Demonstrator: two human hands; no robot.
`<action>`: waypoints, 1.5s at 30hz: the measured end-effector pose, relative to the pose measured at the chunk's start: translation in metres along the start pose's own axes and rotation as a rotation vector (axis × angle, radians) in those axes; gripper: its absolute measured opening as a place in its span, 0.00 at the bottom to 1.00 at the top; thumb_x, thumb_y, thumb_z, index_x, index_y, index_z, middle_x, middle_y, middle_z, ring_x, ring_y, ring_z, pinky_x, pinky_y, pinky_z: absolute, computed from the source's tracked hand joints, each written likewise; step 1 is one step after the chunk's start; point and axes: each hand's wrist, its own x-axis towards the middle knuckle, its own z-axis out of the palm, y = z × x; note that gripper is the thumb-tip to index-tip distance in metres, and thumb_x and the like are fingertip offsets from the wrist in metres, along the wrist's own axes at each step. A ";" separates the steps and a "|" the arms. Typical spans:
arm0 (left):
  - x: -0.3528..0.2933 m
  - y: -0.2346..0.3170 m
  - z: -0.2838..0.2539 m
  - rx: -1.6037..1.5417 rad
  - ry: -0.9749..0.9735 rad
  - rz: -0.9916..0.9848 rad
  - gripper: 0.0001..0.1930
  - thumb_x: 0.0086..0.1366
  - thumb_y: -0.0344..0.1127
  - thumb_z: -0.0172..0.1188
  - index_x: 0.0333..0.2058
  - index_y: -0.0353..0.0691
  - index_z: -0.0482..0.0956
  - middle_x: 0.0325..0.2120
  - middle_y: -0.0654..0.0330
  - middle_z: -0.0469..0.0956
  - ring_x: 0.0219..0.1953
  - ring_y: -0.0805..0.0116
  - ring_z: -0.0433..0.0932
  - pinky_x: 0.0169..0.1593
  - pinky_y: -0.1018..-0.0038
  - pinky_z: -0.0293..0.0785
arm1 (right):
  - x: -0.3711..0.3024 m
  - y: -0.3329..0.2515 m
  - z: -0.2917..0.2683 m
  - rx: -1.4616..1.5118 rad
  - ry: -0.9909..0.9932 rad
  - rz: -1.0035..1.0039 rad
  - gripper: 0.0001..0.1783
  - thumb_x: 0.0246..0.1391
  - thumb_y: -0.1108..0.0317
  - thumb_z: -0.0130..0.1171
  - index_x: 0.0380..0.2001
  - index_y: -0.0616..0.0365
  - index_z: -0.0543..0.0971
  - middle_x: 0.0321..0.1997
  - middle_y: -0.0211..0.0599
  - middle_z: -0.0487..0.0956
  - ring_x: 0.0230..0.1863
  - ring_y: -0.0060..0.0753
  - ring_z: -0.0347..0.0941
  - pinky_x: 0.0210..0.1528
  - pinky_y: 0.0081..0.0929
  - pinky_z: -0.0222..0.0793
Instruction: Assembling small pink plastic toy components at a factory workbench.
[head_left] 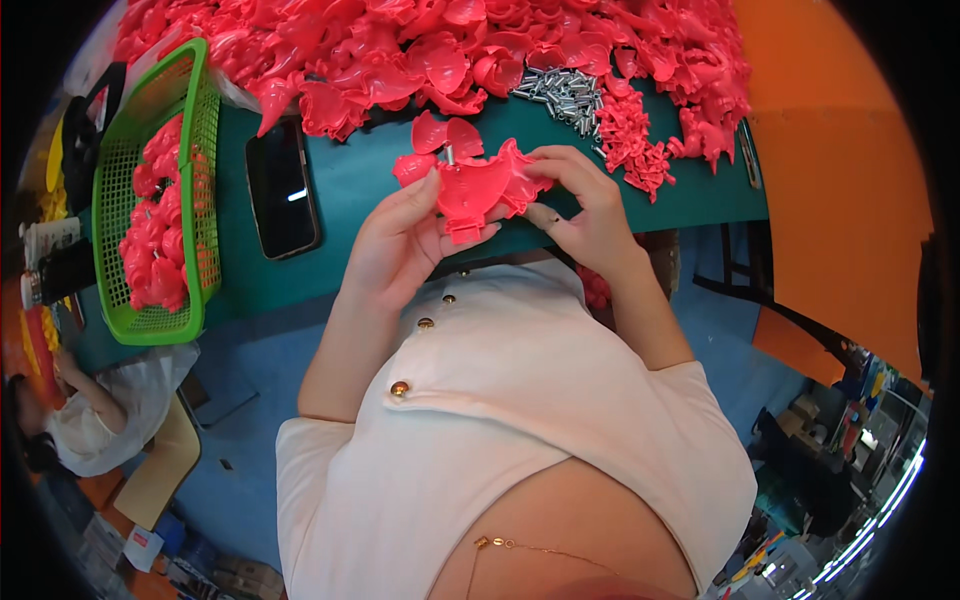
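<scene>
Over the near edge of the green table (355,165), my left hand (392,235) grips a glossy pink moulded plastic shell (475,188) from its left side. The hollow inner face of the shell is turned up. At its upper left a small silver metal cylinder (449,155) stands out, beside rounded pink lobes (445,133). My right hand (592,205) pinches the shell's right edge between thumb and fingers. Whether that hand also holds some smaller piece is hidden.
A large heap of pink plastic shells (440,62) covers the table's far side. Before it lie silver metal cylinders (562,95) and small pink pieces (632,140). Left are a black phone (280,190) and a green basket (205,170) of pink parts. Another person's arm (95,395) shows lower left.
</scene>
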 end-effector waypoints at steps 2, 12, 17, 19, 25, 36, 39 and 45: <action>0.006 -0.003 -0.003 -0.035 -0.060 -0.064 0.24 0.69 0.43 0.41 0.53 0.26 0.60 0.48 0.43 0.70 0.49 0.48 0.73 0.52 0.60 0.72 | 0.004 -0.004 -0.007 0.065 -0.068 0.084 0.16 0.37 0.75 0.67 0.33 0.62 0.75 0.43 0.41 0.73 0.39 0.34 0.72 0.41 0.26 0.69; 0.012 -0.007 -0.007 -0.299 -0.168 -0.167 0.25 0.69 0.46 0.40 0.55 0.29 0.58 0.50 0.43 0.67 0.52 0.47 0.70 0.54 0.59 0.70 | 0.029 -0.006 -0.053 0.364 -0.379 0.578 0.15 0.46 0.76 0.62 0.38 0.62 0.70 0.28 0.26 0.70 0.25 0.14 0.65 0.27 0.14 0.64; 0.013 -0.008 -0.001 -0.302 -0.206 -0.116 0.26 0.69 0.47 0.41 0.54 0.29 0.59 0.50 0.45 0.68 0.50 0.51 0.71 0.54 0.60 0.70 | 0.037 -0.002 -0.024 0.006 -0.352 0.360 0.20 0.46 0.73 0.62 0.44 0.62 0.71 0.32 0.28 0.72 0.23 0.12 0.62 0.26 0.13 0.64; 0.010 -0.007 0.001 -0.244 -0.168 -0.072 0.25 0.69 0.45 0.42 0.54 0.29 0.59 0.50 0.46 0.68 0.50 0.53 0.71 0.54 0.61 0.70 | 0.029 -0.012 -0.020 -0.137 -0.136 0.185 0.27 0.42 0.71 0.65 0.49 0.61 0.71 0.40 0.35 0.74 0.28 0.23 0.68 0.34 0.19 0.68; 0.004 0.001 0.009 -0.021 -0.063 0.030 0.20 0.68 0.37 0.46 0.54 0.32 0.61 0.50 0.52 0.69 0.51 0.62 0.72 0.54 0.63 0.71 | -0.019 -0.014 -0.007 -0.437 -0.104 0.079 0.36 0.36 0.68 0.69 0.52 0.60 0.69 0.53 0.46 0.71 0.55 0.49 0.64 0.56 0.36 0.61; 0.001 0.004 0.032 0.189 0.038 0.135 0.16 0.64 0.34 0.53 0.48 0.32 0.71 0.41 0.56 0.77 0.42 0.67 0.78 0.46 0.71 0.77 | 0.001 -0.027 -0.022 0.704 0.206 -0.259 0.35 0.47 0.72 0.63 0.57 0.72 0.60 0.59 0.51 0.65 0.55 0.42 0.68 0.55 0.34 0.64; 0.000 0.005 0.042 0.299 0.041 0.197 0.16 0.62 0.33 0.55 0.46 0.30 0.73 0.38 0.56 0.78 0.38 0.69 0.79 0.41 0.74 0.78 | 0.010 -0.034 -0.020 0.580 0.148 -0.243 0.38 0.47 0.64 0.64 0.55 0.77 0.60 0.57 0.57 0.67 0.57 0.46 0.65 0.59 0.39 0.59; -0.002 0.005 0.053 0.349 0.063 0.250 0.18 0.61 0.32 0.57 0.48 0.29 0.71 0.39 0.56 0.78 0.38 0.72 0.78 0.40 0.77 0.78 | 0.018 -0.027 -0.020 0.493 0.070 -0.363 0.36 0.45 0.66 0.63 0.55 0.73 0.62 0.56 0.54 0.68 0.56 0.46 0.67 0.57 0.35 0.62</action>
